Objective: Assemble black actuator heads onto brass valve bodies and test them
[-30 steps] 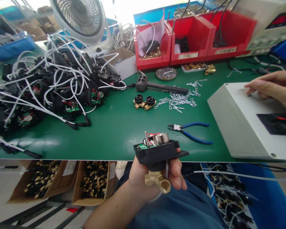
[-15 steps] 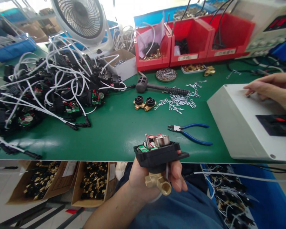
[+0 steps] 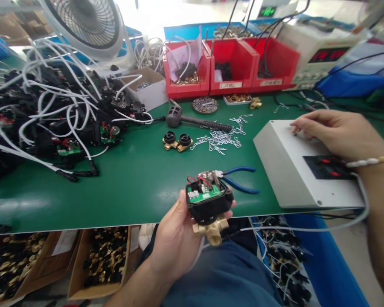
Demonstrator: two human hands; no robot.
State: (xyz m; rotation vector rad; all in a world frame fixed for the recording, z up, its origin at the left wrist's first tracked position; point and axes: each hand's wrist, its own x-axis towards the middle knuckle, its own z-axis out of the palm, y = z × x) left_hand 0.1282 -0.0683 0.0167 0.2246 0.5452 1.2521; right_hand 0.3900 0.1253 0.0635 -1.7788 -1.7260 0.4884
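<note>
My left hand is closed around a motorized brass valve just in front of the bench edge. Its black housing has no cover, so a green circuit board, red wires and a metal motor show inside. The brass body with its ports points down toward me. My right hand rests over the grey test box, its thumb and finger pinching a small metal toggle switch on the top face. Behind the valve lie blue-handled pliers, their jaws partly hidden by the housing.
A heap of black valve heads with white cables covers the left bench. Farther back are a rubber mallet, loose spring clips, two brass fittings, red bins and a fan. Cartons stand below.
The valve has turned and tipped in my left hand, so its circuit board faces me more. The camera view has shifted right. My right hand stays at the switch.
</note>
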